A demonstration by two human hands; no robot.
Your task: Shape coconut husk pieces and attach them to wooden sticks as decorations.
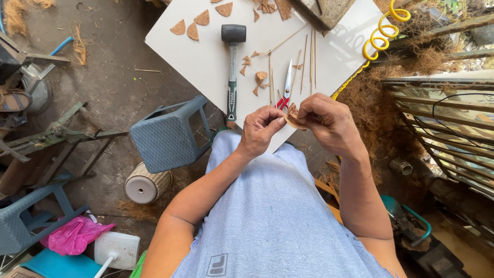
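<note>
My left hand [261, 129] and my right hand [329, 121] meet over my lap and together pinch a small brown curved shell piece [294, 118]. Just beyond them lies a white board [206, 62]. On it rest a black-headed rubber mallet [232, 67], red-handled scissors [285, 90], several thin wooden sticks [309, 59] and brown triangular shell cut-outs [198, 23]. Small brown offcuts [260, 77] lie between the mallet and the scissors.
A grey plastic stool [167, 136] lies tipped to the left, with a ribbed pale pot [146, 185] below it. A yellow coiled hose [383, 28] hangs at the board's right. Brown fibre [370, 110], a wooden rack [447, 123], a pink bag [74, 234] and metal frames [56, 136] surround me.
</note>
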